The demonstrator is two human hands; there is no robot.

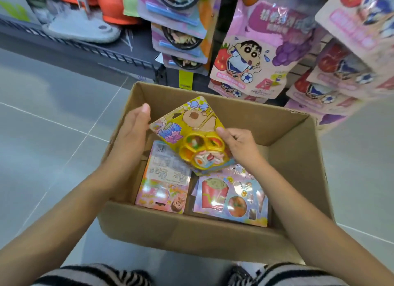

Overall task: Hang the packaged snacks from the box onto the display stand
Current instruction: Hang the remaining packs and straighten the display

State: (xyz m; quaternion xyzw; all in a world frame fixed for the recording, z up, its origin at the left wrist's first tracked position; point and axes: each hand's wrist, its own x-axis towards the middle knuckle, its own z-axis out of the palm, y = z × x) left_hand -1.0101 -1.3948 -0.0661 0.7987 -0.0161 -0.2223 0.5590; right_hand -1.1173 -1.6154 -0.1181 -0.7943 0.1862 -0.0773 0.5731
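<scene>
An open cardboard box (294, 149) sits on the floor in front of me. Above it I hold a yellow snack pack (191, 123) with a flower-shaped candy tray, tilted. My right hand (238, 144) grips its lower right edge, thumb on top. My left hand (134, 132) touches the pack's left edge with fairly straight fingers. Inside the box lie a pink pack (164, 185) back side up and a purple fries-themed pack (232, 198). The display stand (226, 14) rises behind the box.
Purple ramen-bowl packs (179, 18) hang on the stand at centre. Pink cartoon pouches (255, 48) hang to the right, more at the far right (349, 57). A dark shelf with plush items (85, 18) stands at the left. Grey tiled floor (53, 115) surrounds the box.
</scene>
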